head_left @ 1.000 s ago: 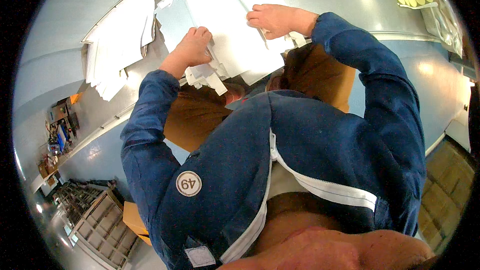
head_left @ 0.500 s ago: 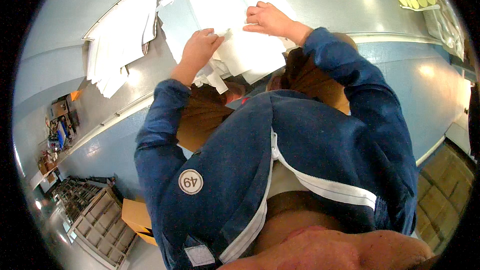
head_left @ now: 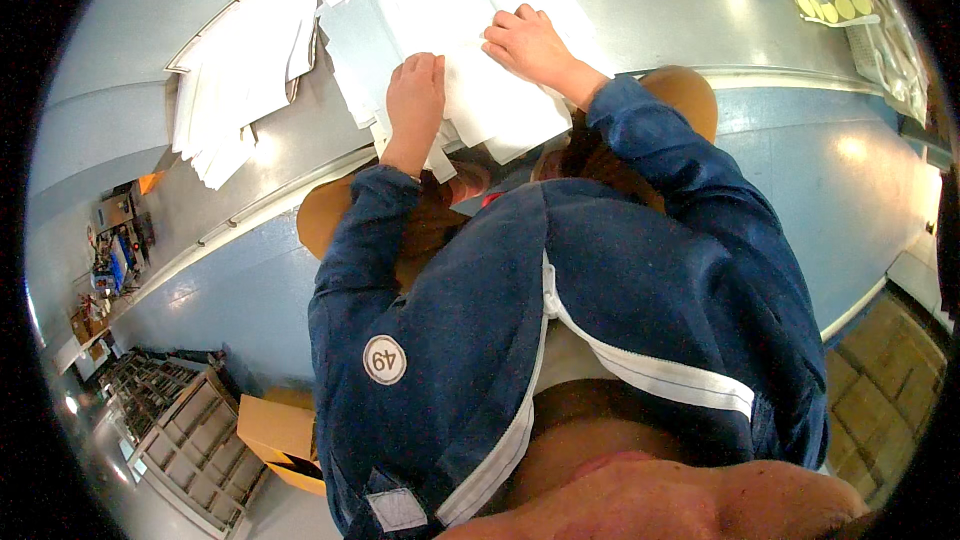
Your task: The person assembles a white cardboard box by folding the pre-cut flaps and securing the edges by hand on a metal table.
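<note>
Directly beneath both flat, open hands, left hand (head_left: 415, 90) and right hand (head_left: 525, 40), lie white sheets (head_left: 440, 0).

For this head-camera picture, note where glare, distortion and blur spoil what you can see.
Head view: the white sheets under both hands are washed out by glare; a bright reflection sits on the blue floor; the bench edge bends toward the black rim; the close skin at the bottom is blurred.

Bright overhead light washes out the stacked white paper sheets (head_left: 450, 0) and glares off the grey metal worktop (head_left: 650, 0); fisheye distortion bends edges, and black vignette rings the sharp frame.
</note>
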Motion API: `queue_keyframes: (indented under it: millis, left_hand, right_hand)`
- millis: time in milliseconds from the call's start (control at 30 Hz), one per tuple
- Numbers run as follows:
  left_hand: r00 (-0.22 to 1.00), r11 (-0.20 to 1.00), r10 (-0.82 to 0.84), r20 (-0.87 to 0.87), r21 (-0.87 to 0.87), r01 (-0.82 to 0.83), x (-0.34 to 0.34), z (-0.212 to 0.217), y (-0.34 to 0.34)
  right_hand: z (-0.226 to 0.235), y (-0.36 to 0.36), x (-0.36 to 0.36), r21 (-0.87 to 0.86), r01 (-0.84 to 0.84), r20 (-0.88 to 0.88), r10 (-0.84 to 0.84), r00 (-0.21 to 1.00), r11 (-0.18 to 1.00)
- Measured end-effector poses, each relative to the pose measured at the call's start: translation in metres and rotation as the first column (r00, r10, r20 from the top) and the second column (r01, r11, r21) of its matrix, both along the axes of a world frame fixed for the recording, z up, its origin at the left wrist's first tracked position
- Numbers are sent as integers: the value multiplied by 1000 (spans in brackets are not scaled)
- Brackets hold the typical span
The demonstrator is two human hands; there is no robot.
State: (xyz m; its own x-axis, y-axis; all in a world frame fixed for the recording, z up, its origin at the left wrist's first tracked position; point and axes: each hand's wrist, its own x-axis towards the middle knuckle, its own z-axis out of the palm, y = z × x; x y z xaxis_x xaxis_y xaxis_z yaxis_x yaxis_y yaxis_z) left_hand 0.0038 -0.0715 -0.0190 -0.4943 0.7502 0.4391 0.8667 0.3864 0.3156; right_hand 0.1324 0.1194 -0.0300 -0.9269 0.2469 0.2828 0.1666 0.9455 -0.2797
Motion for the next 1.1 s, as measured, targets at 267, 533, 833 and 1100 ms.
queue_keyframes:
  millis: [267,533,833,1100]
  left_hand:
    - [999,972,7,-45,-236,-18,10,9,6]
    - [995,955,4,-96,-295,-32,13,12,7]
    - [985,891,-52,-162,-453,-28,20,11,5]
    - [997,848,76,16,-528,-56,22,32,20]
  right_hand:
    - [9,-5,1,22,-5,78,3,997,1000]
    - [10,-9,4,-30,36,42,-35,998,999]
    - [0,-16,2,-68,1,-268,-19,963,998]
    - [2,-11,3,-35,-67,-270,56,961,997]
